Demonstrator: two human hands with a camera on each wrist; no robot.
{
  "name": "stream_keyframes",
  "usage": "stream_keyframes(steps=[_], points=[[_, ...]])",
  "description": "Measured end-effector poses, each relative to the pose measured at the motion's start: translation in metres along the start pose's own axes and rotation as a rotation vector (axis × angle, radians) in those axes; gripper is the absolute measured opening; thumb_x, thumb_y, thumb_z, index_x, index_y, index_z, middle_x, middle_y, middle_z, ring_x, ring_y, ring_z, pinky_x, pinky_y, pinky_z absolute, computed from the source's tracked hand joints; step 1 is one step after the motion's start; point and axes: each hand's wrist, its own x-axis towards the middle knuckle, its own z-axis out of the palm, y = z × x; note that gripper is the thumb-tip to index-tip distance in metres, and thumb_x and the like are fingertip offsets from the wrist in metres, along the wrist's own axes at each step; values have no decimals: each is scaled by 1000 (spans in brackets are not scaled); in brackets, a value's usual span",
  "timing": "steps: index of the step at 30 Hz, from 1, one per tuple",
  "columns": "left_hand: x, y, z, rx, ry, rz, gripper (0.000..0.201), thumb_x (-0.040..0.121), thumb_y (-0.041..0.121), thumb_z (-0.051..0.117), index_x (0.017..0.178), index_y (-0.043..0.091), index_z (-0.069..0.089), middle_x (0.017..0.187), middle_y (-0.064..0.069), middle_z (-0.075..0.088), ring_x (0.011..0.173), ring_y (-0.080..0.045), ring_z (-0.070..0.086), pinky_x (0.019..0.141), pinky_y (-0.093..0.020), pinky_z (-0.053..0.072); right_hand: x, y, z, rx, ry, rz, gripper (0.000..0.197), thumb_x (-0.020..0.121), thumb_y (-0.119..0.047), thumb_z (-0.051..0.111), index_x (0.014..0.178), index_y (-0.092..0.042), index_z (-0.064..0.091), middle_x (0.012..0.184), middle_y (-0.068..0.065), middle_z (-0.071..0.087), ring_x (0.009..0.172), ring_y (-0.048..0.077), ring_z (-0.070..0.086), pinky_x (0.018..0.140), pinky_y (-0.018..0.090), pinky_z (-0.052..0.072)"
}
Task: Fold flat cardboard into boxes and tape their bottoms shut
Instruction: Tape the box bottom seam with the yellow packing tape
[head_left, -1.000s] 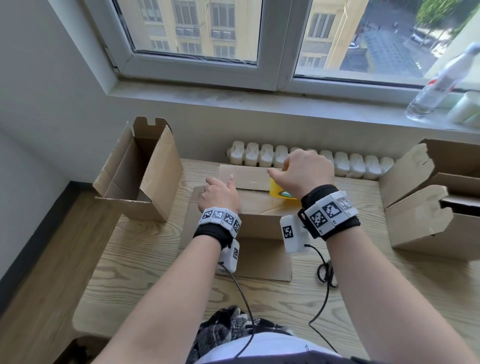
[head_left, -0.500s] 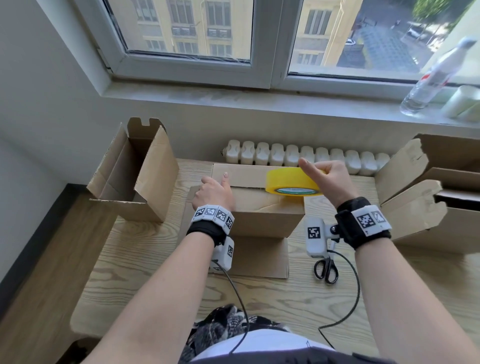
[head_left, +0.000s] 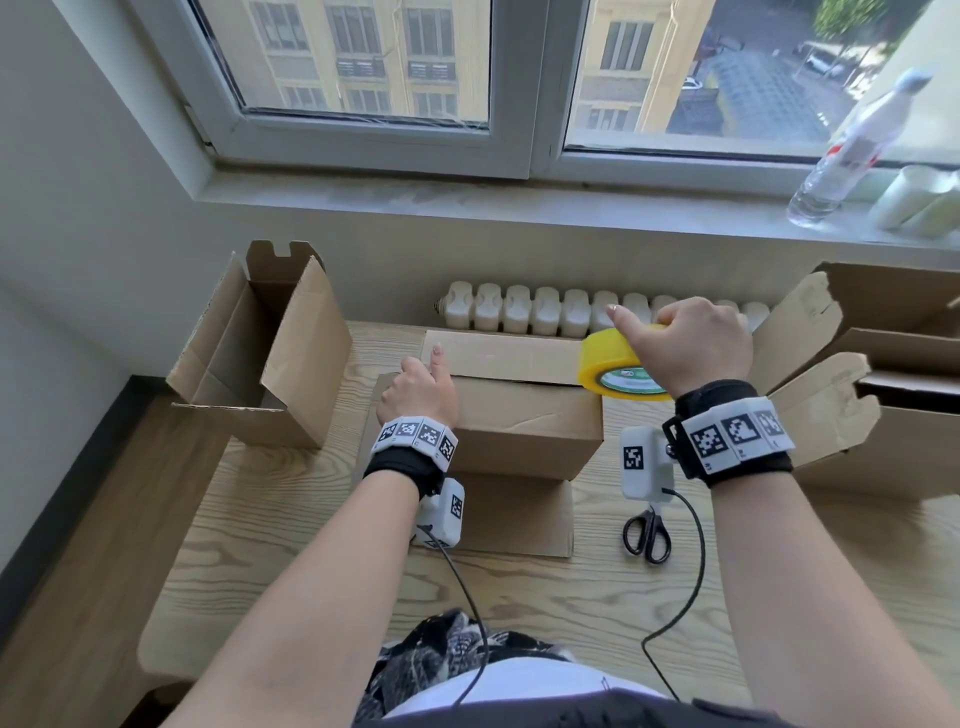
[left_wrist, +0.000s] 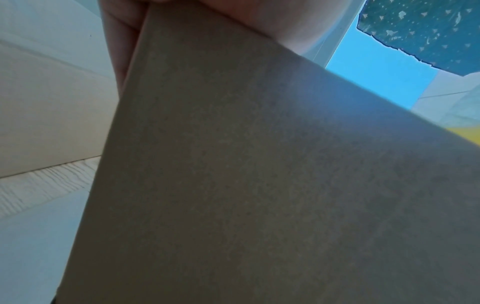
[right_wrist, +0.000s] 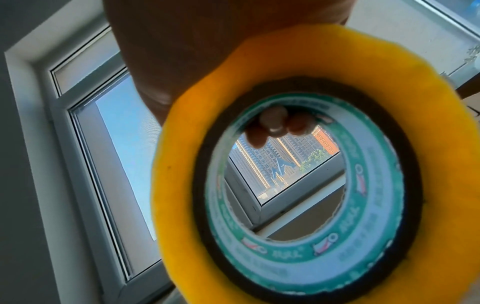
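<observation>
A brown cardboard box (head_left: 524, 421) stands in the middle of the wooden table (head_left: 311, 519), its closed flaps facing up. My left hand (head_left: 421, 389) grips its top left corner, thumb lying on the flap. In the left wrist view the box wall (left_wrist: 259, 185) fills the frame, with fingers (left_wrist: 116, 41) curled over its edge. My right hand (head_left: 685, 348) holds a yellow tape roll (head_left: 613, 364) at the box's right end, just above the flaps. The right wrist view shows the tape roll (right_wrist: 182, 185) close up, with fingertips (right_wrist: 272, 125) hooked inside its green core.
Flat cardboard (head_left: 519, 519) lies under the box. Black scissors (head_left: 647, 535) lie to the right of it. An open box (head_left: 260, 353) stands at the left, more opened boxes (head_left: 857, 415) at the right. A radiator (head_left: 545, 312) runs behind; a bottle (head_left: 857, 150) is on the sill.
My right hand has carried the tape roll rightward along the box top, from its middle to its right end. The left hand has stayed on the left corner.
</observation>
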Motion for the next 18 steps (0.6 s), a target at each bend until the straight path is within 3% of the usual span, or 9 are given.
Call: stream_keyframes(steps=[5,11,18], points=[[1,-1,0,2,3,-2,62,103,54,13,114,5,51,112,-18,64,104,-36,60,74,-38,33,2,11,7,-204,48,35,68,78,-76,48,63,-11,62,65,6,53,68,27,46,83,40,35],[4,0,2,6,7,-4,61,103,52,15,114,5,51,114,-19,64,106,-37,60,74,-37,33,-3,21,16,-216,61,88,74,74,-82,46,61,-11,60,68,10,60,67,27,48,77,38,30],[7,3,7,29,10,14,60,104,50,16,113,3,51,111,-20,65,103,-37,61,72,-38,35,-12,32,23,-256,25,139,71,76,-80,47,61,-12,61,60,5,50,66,25,46,82,40,33]])
